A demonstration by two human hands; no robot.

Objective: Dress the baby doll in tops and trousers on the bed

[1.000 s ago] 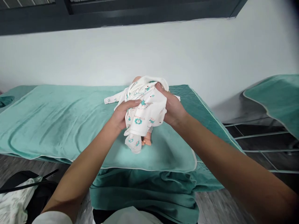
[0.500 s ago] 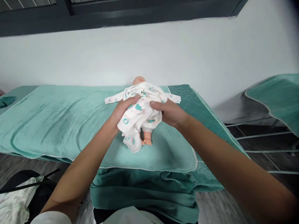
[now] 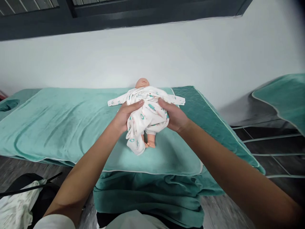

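Note:
A baby doll [image 3: 142,82] lies on its back on a green padded mat, its head toward the wall and its bare feet toward me. Its white long-sleeved top with a green print has both sleeves spread sideways. Over its body, a bunched piece of white printed baby clothing [image 3: 150,111] is held between my hands, one end hanging beside the feet. My left hand [image 3: 124,116] grips the left side with the thumb on top. On the right side, my right hand [image 3: 175,116] grips the cloth the same way. The fingers under the cloth are hidden.
The green mat [image 3: 59,121] covers a bed against the white wall. Dark green folded cloth [image 3: 147,194] hangs at the front edge. At the lower left, a white printed garment [image 3: 16,206] lies on something black. A metal-framed rack [image 3: 274,138] with green cloth stands at right.
The bunched clothing has been drawn closer over the doll's body and its loose left part has dropped lower. Both hands have shifted slightly, still gripping the cloth.

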